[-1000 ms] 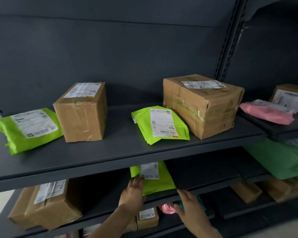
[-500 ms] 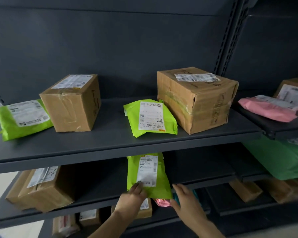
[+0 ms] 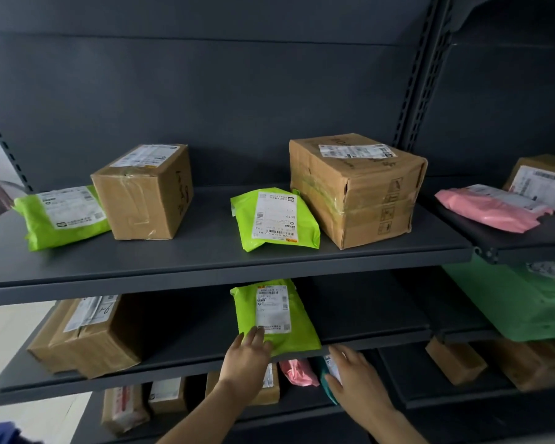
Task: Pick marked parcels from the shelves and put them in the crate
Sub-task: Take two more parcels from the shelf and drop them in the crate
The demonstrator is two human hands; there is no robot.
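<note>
A lime-green mailer (image 3: 279, 318) with a white label lies on the middle shelf (image 3: 189, 357), its near end sticking out over the front edge. My left hand (image 3: 245, 360) grips its lower left corner, fingers on top and thumb hidden beneath. My right hand (image 3: 353, 376) hovers just right of the mailer, below the shelf edge, fingers spread and holding nothing. Another lime-green mailer (image 3: 274, 219) lies on the top shelf (image 3: 205, 261) between two cardboard boxes (image 3: 145, 190) (image 3: 356, 187). No crate is in view.
A third green mailer (image 3: 61, 216) lies at the top shelf's left end. A cardboard box (image 3: 84, 334) sits left on the middle shelf. Pink (image 3: 297, 371) and teal (image 3: 329, 384) mailers and small boxes lie on the lower shelf. The right-hand bay holds a pink mailer (image 3: 487, 209) and a green bag (image 3: 519, 302).
My left hand has drawn the middle-shelf green mailer forward until it overhangs the edge. My right hand stays beside it. The view has dropped slightly.
</note>
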